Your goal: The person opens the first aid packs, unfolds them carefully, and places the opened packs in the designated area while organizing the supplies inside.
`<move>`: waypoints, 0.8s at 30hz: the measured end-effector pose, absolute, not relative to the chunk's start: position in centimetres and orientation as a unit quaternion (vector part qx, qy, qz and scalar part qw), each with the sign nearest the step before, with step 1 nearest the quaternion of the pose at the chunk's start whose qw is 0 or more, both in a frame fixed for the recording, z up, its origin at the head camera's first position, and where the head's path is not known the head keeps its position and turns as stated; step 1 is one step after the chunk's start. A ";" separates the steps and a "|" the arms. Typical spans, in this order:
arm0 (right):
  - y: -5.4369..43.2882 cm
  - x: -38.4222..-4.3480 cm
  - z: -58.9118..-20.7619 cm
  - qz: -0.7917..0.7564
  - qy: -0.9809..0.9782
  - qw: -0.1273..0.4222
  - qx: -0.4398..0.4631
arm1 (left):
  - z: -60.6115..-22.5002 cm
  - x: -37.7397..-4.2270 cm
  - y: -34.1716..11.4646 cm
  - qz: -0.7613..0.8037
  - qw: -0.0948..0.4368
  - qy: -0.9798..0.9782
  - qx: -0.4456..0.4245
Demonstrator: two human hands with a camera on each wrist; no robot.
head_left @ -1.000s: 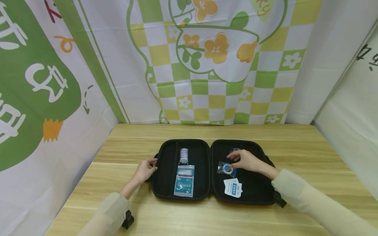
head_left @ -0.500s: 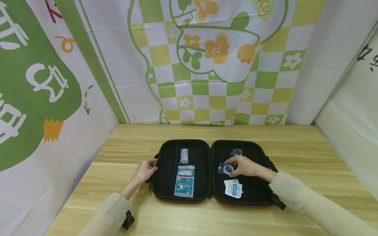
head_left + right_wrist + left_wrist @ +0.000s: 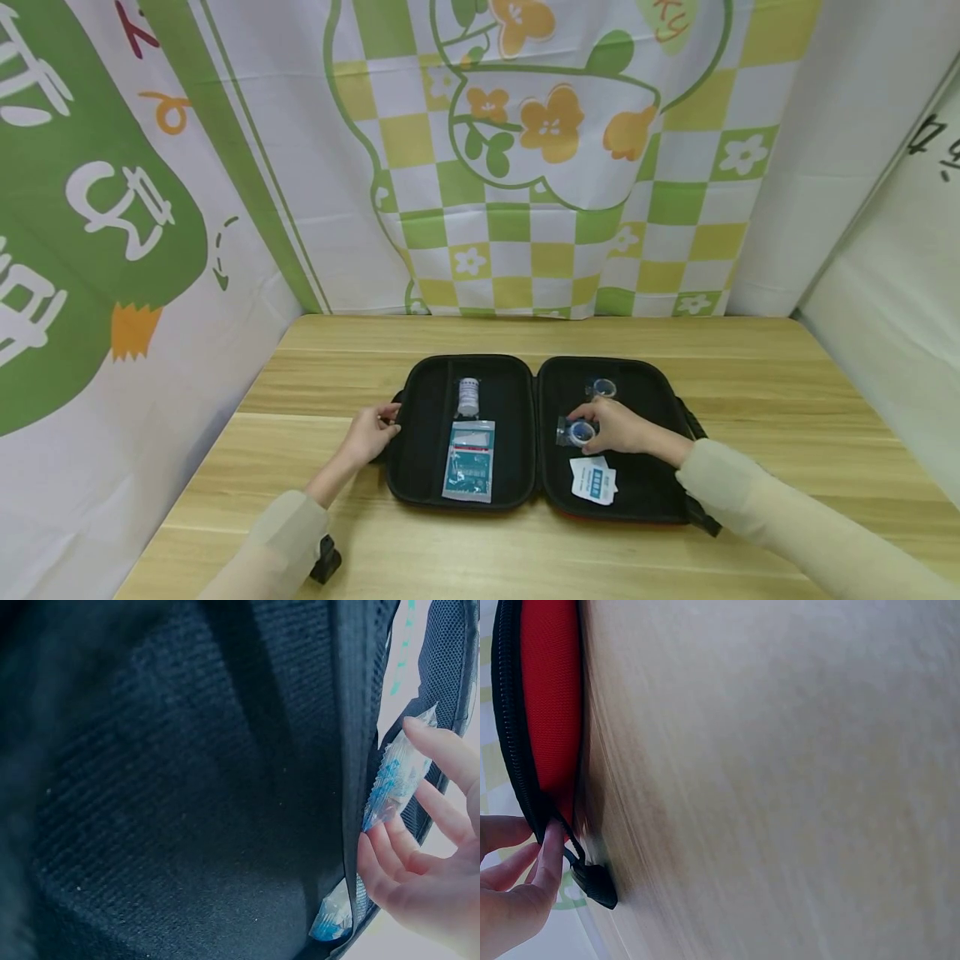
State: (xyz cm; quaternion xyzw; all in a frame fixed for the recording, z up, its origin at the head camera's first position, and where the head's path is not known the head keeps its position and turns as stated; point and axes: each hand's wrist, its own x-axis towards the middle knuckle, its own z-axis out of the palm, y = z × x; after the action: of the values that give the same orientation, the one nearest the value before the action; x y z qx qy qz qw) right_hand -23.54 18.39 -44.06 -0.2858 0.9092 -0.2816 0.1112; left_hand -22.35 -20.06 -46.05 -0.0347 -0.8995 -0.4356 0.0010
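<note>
A black-lined case with a red outer shell lies unfolded on the wooden table. My right hand pinches a clear-wrapped tape roll in the case's right half; the right wrist view shows thumb and fingers on either side of its wrapper. Behind it is a second wrapped roll, and in front lie white-and-blue packets. My left hand holds the outer edge of the left half. In the left wrist view, its fingers pinch the zipped rim beside a black zipper pull.
In the left half are a small white bottle and a teal-and-white sachet. A black strap sticks out at the case's right side. Printed cloth hangs behind the table.
My right hand has come down and its fingers have closed on the nearer tape roll, uncovering the farther roll. My left hand stays at the case edge.
</note>
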 end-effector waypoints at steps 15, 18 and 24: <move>19.2 -23.3 -43.2 -0.306 0.914 0.087 -0.253 | -46.0 -22.4 -20.1 -0.428 0.008 -0.903 -0.037; 19.6 -23.2 -43.1 -0.306 0.916 0.084 -0.247 | -47.4 -23.0 -20.9 -0.445 0.027 -0.892 -0.076; 20.5 -23.0 -42.6 -0.311 0.917 0.077 -0.237 | -46.5 -22.6 -20.4 -0.437 0.020 -0.897 -0.061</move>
State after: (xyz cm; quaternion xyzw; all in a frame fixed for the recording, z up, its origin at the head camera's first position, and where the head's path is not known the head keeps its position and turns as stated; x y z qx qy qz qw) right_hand -22.99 20.51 -42.62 -0.2365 0.9172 -0.3112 0.0771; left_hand -22.60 -20.41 -46.55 -0.0612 -0.8970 -0.4373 0.0196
